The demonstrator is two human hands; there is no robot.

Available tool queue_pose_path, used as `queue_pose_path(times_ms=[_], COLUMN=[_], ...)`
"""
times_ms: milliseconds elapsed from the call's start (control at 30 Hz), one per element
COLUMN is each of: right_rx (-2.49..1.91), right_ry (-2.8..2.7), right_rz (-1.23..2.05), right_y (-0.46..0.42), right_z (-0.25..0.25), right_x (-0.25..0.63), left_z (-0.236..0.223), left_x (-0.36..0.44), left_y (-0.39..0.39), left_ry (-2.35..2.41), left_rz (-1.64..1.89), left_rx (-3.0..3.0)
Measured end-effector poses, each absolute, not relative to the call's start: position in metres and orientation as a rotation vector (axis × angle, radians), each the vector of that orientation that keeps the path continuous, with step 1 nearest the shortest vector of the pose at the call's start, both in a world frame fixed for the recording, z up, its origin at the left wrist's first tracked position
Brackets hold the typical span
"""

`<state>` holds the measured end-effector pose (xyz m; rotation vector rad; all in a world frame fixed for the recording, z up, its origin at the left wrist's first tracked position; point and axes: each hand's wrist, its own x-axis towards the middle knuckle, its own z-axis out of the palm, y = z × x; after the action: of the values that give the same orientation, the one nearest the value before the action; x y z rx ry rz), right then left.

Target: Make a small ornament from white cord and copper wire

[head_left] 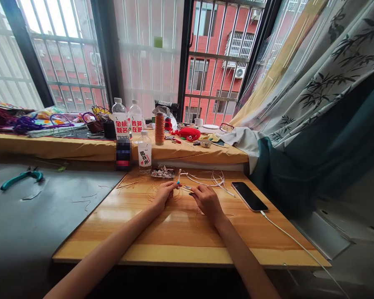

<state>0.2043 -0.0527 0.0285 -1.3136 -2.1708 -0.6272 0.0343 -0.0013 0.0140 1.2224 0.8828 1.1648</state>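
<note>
Over the middle of the wooden board, my left hand point(166, 193) pinches a small white cord piece with a turquoise bead point(178, 182) at its fingertips. Just to the right, my right hand point(207, 201) is closed on a small slim metal tool with a dark handle point(191, 194). Its tip points left toward the bead; its exact kind is too small to tell. Loops of thin brown thread point(150, 192) lie around my left hand. White cords point(216, 179) spread out behind my right hand.
A clear tray of small pieces point(162, 172) and a water bottle point(145, 153) stand at the board's back. A phone point(249, 197) with a white cable point(294, 237) lies right. Teal-handled pliers point(22, 177) lie left. On the sill are a brown thread spool point(159, 129) and a red pouch point(189, 133).
</note>
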Motion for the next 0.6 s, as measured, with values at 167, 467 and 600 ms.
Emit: queue_pose_path(times_ms=[167,467,600], right_rx=[-1.254,-1.209,-1.229], right_ry=[-2.207,-2.238,-2.214], right_rz=[-0.740,-0.816,-0.827], right_y=[-0.0541,-0.0567,-0.0570], right_z=[0.0288,0.0294,0.0292], right_x=[0.2015,0.1953,0.1950], left_z=[0.0163,0.0108,0.0111], left_x=[0.0345,0.0342,0.0349], left_y=[-0.0040,-0.0026,-0.0027], left_ry=[0.923,0.928,0.927], left_rz=[1.154,1.127,1.133], left_rx=[1.242,1.304,1.301])
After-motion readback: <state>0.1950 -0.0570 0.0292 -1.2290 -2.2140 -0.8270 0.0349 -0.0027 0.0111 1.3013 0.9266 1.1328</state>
